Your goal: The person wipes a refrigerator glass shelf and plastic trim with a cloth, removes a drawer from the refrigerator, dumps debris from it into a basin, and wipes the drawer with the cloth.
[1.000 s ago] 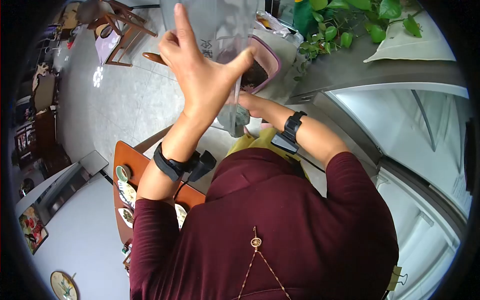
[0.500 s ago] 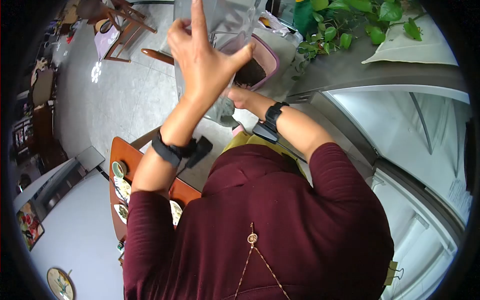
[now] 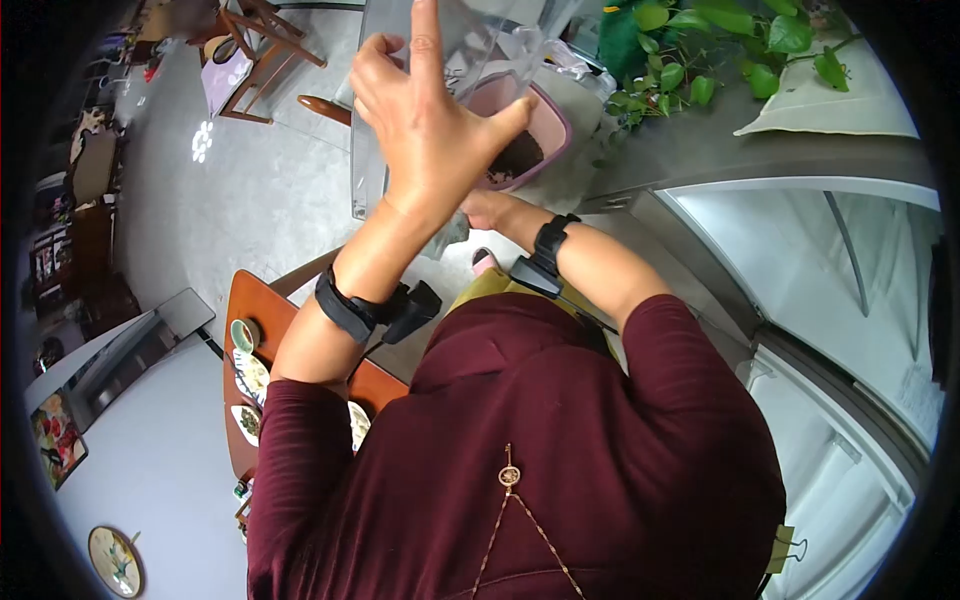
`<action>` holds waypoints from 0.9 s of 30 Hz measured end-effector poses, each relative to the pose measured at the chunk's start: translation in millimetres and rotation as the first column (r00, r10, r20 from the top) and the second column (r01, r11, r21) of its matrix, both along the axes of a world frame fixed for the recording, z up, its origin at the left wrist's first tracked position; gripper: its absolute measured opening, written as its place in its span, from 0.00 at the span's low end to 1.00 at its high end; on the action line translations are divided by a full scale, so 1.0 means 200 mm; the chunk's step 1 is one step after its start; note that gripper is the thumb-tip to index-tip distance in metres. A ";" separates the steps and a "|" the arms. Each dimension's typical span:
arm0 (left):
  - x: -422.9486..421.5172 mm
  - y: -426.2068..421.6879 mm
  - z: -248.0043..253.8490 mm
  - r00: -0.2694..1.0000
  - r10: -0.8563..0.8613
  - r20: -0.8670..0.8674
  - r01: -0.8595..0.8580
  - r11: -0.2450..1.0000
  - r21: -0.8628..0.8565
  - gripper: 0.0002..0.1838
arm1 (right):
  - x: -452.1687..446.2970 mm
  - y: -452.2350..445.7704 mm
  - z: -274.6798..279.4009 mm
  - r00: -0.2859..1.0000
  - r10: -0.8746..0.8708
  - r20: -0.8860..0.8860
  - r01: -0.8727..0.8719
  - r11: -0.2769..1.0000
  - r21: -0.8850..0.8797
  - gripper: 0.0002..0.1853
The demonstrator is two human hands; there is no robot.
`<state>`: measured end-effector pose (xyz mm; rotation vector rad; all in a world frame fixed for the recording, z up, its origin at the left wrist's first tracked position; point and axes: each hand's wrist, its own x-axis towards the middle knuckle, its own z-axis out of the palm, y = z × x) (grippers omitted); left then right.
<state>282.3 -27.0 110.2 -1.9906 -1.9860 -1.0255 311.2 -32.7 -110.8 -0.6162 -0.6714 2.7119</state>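
Note:
A large clear plastic box is held up in front of me, at the top of the view. My left hand lies across it, with index finger and thumb stretched wide and the other fingers bent at its left side. Close behind my left wrist, my right hand is closed at the box's lower part; its fingertips are hidden. Beyond both hands stands a pink tub with dark soil in it, partly seen through the plastic.
A wooden table with dishes stands to my left. On the right are an open fridge and a leafy plant. A wooden chair is farther off. My slippered foot shows below the hands.
Both hands and the box appear slightly farther right and lower in the view, as does much of the room. More of the pink tub and its soil shows. The hands keep about the same shape.

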 end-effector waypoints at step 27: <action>-0.49 -0.09 -0.18 0.748 0.187 0.637 -0.100 0.980 -0.170 0.63 | 0.28 -0.06 -0.07 0.913 -0.126 0.387 0.051 0.978 0.200 0.14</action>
